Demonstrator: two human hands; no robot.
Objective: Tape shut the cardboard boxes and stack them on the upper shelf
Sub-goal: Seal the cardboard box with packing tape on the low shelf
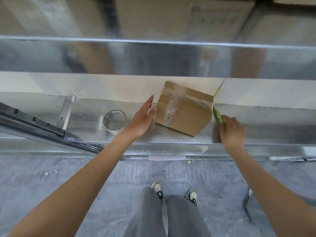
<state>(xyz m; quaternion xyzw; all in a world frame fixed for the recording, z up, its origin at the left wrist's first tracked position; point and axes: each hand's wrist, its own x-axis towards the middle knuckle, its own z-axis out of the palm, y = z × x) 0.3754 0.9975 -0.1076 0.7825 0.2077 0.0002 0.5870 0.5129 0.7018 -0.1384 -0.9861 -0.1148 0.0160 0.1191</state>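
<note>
A small brown cardboard box sits on the lower metal shelf, with clear tape running across its closed top. My left hand is open just left of the box, fingers straight, thumb near the box's left edge. My right hand grips green-handled scissors whose blades point at the box's right edge, where the tape hangs over. A roll of clear tape lies on the shelf to the left of my left hand.
The upper metal shelf spans the view above, bearing large cardboard boxes. A slanted metal rail crosses the lower shelf at the left. Grey floor, my legs and shoes are below. Another person's leg shows at the right edge.
</note>
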